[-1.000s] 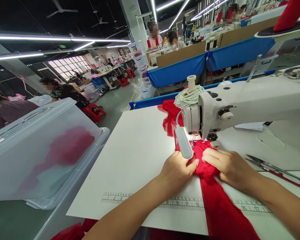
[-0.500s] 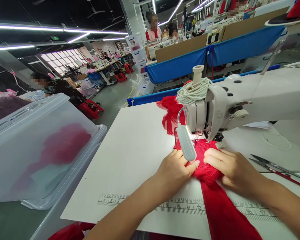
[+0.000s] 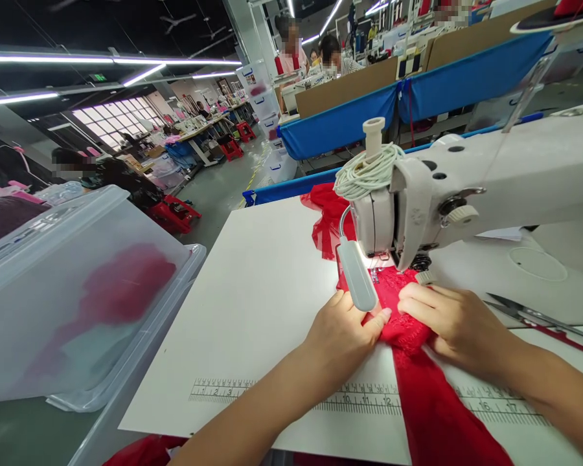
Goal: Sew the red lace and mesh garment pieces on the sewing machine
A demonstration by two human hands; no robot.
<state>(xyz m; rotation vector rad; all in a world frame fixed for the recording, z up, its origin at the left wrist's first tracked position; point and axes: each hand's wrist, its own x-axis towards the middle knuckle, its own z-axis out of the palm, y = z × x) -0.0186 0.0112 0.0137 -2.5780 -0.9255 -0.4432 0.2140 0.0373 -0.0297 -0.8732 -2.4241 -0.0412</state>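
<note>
Reaches both forearms in over the printed ruler (image 3: 359,396) at the near edge of the bench (image 3: 262,291). Presses the red lace fabric (image 3: 430,414) flat under left hand (image 3: 342,333) and right hand (image 3: 454,323), palms down, fingers loosely spread and gripping nothing. Holds the fabric's far end beneath the sewing machine (image 3: 466,188), just behind its lamp (image 3: 357,281). Has scissors (image 3: 529,317) lying apart, rightward.

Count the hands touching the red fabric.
2. The left hand rests on the red fabric below the lamp; the right hand lies flat on it in front of the machine head. No others show.
</note>
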